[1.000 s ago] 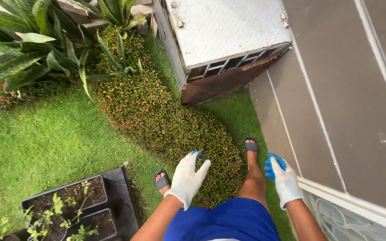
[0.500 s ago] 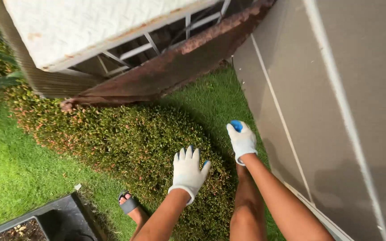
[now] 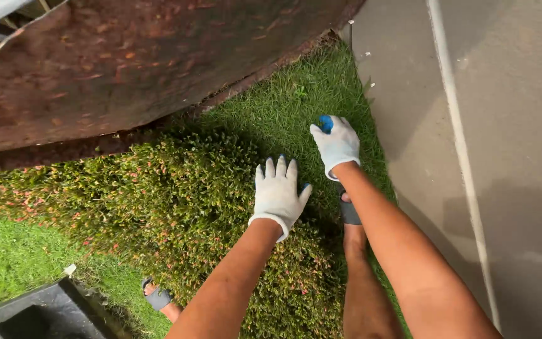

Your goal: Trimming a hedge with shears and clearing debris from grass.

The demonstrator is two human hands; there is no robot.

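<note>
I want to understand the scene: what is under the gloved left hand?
Under the white-gloved left hand lies a low, dense green shrub with reddish tips. The palm covers the leaves directly beneath; the ground there is hidden.

Low clipped shrub (image 3: pixel 177 207), dense, green with reddish-orange tips, is lying as a rounded mound between lawn and rusty panel; its right edge is being touched from above.

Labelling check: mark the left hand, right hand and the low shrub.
left hand (image 3: pixel 278 196), head view, back of the glove.
right hand (image 3: pixel 337 145), head view, back of the glove.
low shrub (image 3: pixel 158 201), head view, leafy top.
</note>
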